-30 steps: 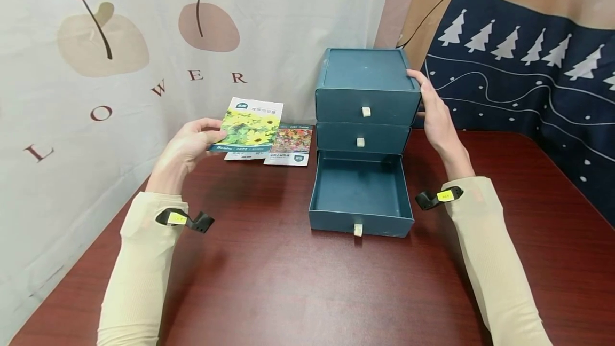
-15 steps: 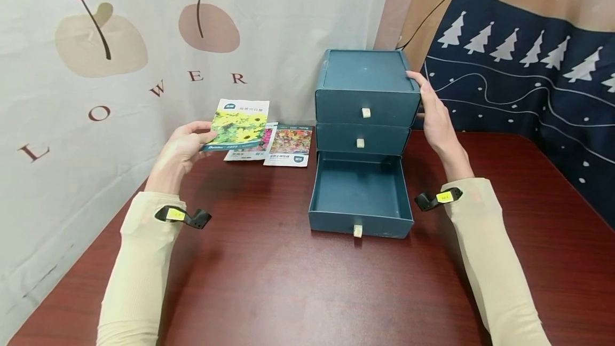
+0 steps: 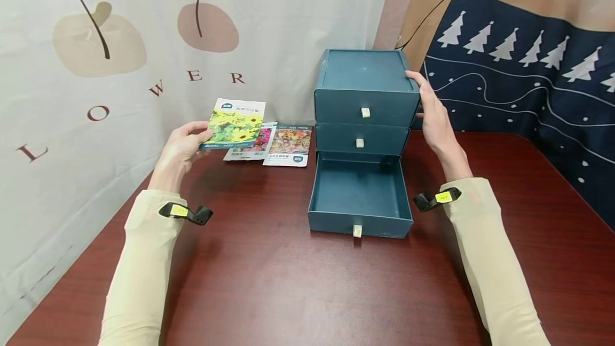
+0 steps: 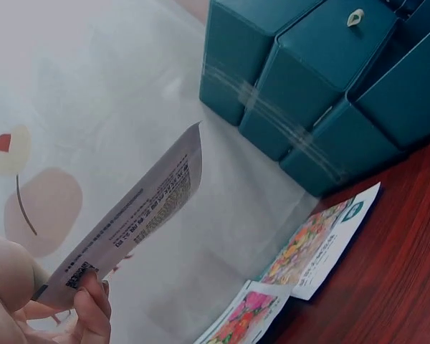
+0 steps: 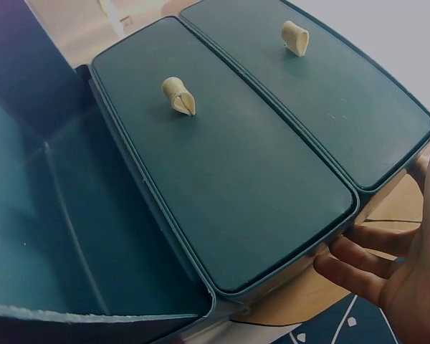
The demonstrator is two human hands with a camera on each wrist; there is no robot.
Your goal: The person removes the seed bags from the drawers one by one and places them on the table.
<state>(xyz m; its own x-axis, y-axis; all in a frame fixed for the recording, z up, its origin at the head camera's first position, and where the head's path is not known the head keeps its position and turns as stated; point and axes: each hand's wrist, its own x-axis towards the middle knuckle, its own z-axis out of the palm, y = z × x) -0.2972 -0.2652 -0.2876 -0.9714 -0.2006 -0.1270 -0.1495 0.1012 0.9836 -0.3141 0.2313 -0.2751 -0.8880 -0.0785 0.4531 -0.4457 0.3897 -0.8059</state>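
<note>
My left hand (image 3: 180, 149) pinches a seed packet (image 3: 235, 124) with yellow flowers on its front, above the table's far left. In the left wrist view the packet's printed back (image 4: 132, 222) faces the camera. Below and behind it lie a packet with pink flowers (image 3: 264, 140), partly covered in the head view, and a packet with mixed orange and red flowers (image 3: 290, 146). My right hand (image 3: 439, 122) rests against the right side of a teal three-drawer box (image 3: 365, 71). In the right wrist view its fingers (image 5: 358, 276) lie fairly straight along that side.
The bottom drawer (image 3: 357, 191) is pulled out with nothing seen inside, while the two upper drawers are closed. Each drawer has a small cream pull tab (image 3: 365, 112). A white printed curtain (image 3: 288, 25) hangs behind the dark red table (image 3: 288, 282).
My left hand has moved a little to the left with the yellow-flower seed packet, exposing more of the pink-flower packet. The right hand stays at the drawer box.
</note>
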